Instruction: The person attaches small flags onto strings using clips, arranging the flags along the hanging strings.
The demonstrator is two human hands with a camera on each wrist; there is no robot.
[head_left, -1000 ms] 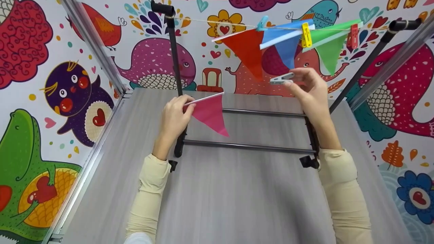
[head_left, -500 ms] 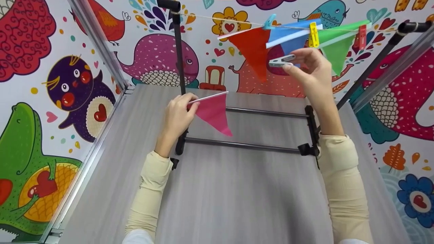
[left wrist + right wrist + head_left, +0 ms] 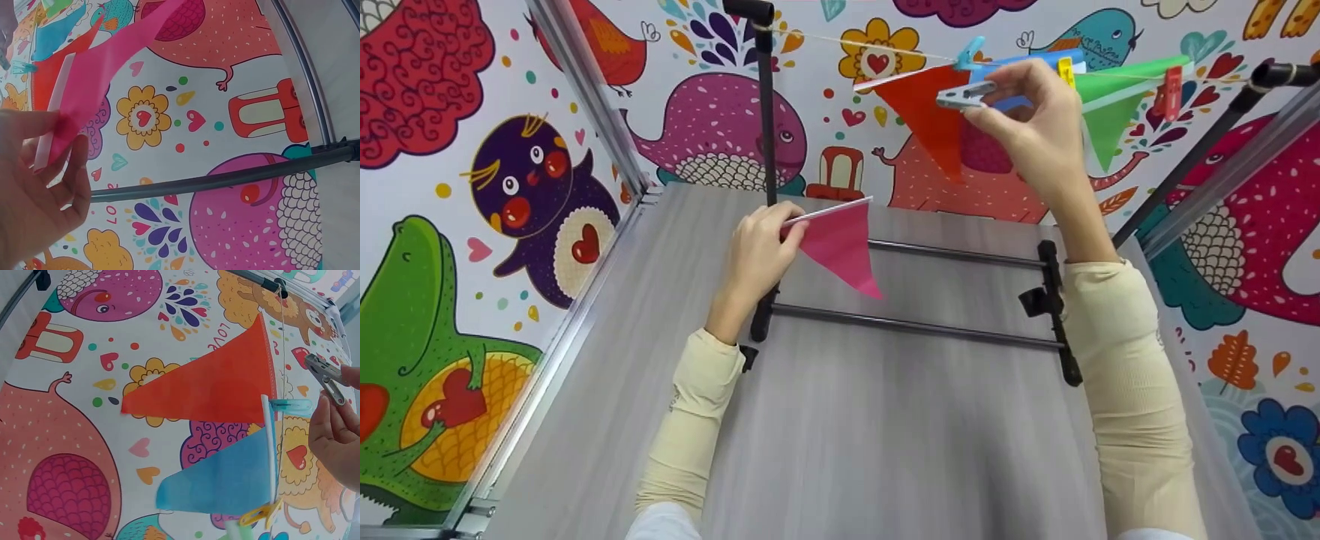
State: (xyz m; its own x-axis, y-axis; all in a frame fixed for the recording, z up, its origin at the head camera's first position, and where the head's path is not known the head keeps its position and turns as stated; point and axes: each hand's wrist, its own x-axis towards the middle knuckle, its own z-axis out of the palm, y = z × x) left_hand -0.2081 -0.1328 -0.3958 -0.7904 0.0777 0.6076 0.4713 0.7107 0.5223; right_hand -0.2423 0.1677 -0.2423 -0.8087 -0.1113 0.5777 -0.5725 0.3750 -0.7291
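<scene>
My left hand [image 3: 763,251] pinches a pink triangular pennant [image 3: 844,247] by one end of its white-edged top, and its point hangs down to the right. In the left wrist view the pennant [image 3: 95,73] stretches up from thumb and fingers. Higher up, my right hand [image 3: 1035,124] pinches a grey clothespin [image 3: 964,96] by its handle end, in front of the red pennant [image 3: 926,112]. The right wrist view shows that clothespin [image 3: 326,377] beside the string [image 3: 283,343], apart from it. A light-blue clothespin [image 3: 970,52] clips the red pennant to the string.
Blue [image 3: 219,475] and green [image 3: 1114,112] pennants hang along the string, with yellow [image 3: 1066,73] and red [image 3: 1171,94] clothespins. A black frame holds the string between its left post [image 3: 767,112] and right post [image 3: 1192,161]. Its lower bars [image 3: 919,325] lie over the grey tabletop [image 3: 900,450].
My right hand has risen with the grey clothespin and now overlaps the red and blue pennants in the head view. The left hand keeps its pinch on the pink pennant, shifting only slightly.
</scene>
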